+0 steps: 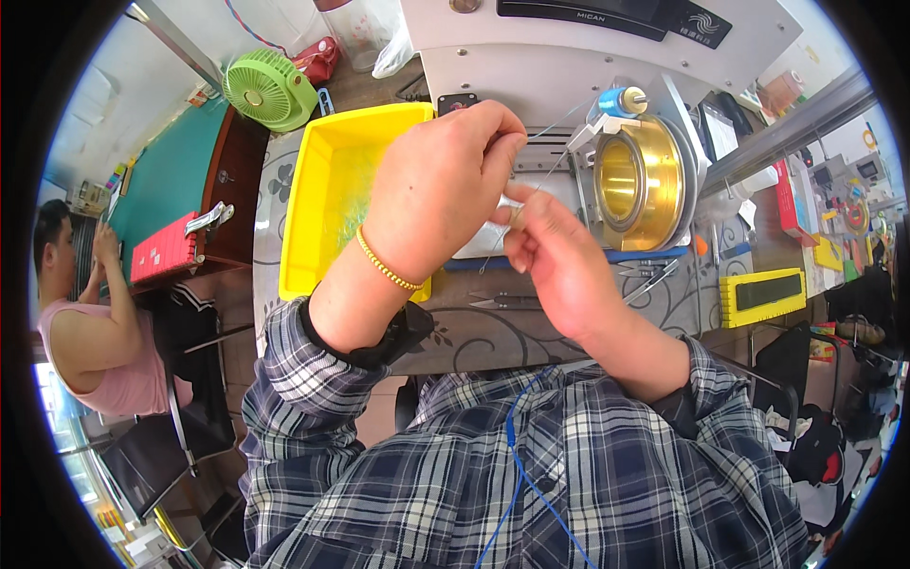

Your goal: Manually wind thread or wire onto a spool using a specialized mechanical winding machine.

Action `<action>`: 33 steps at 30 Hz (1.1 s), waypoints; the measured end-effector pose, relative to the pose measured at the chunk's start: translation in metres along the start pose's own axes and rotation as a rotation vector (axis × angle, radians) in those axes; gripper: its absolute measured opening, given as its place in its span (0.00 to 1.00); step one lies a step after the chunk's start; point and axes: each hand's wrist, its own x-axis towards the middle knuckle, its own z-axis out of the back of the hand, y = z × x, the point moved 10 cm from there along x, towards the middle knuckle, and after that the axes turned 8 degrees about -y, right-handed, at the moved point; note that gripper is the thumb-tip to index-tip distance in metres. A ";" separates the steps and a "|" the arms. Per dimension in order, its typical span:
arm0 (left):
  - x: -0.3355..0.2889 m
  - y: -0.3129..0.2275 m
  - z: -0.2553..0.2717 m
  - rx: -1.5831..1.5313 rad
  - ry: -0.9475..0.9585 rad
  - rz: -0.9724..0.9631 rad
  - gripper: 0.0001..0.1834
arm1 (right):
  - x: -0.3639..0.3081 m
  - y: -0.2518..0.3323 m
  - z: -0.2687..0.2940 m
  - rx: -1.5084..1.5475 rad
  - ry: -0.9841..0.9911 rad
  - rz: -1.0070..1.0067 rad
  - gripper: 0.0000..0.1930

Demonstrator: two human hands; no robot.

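Note:
In front of the white machine my two hands meet, fingertips close together. My left hand is closed, its back toward me, with its fingertips mostly hidden. Thumb and fingers of my right hand are pinched around a thin pale strand; whether it is thread or wire I cannot tell. The strand runs up toward a blue roller on the machine, and a loose end hangs below my fingers. Beside my right hand is a gold ring-shaped drum.
A yellow bin with fine greenish strands stands left. Small snips and tweezers lie on the patterned tabletop. A yellow-framed black block sits right. Behind left are a green fan and a seated person.

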 end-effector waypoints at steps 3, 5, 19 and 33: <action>0.002 -0.004 -0.002 0.000 0.008 -0.016 0.07 | 0.005 0.001 0.008 -0.075 0.025 0.043 0.18; 0.003 -0.008 -0.002 -0.009 0.008 -0.026 0.08 | 0.011 0.013 0.013 -0.124 -0.012 0.104 0.19; 0.013 -0.019 0.010 -0.122 -0.054 -0.042 0.07 | -0.062 0.170 -0.082 -1.591 0.032 1.400 0.13; 0.025 -0.001 -0.040 -0.884 0.367 0.427 0.18 | -0.049 0.174 -0.080 -1.717 -0.089 1.494 0.07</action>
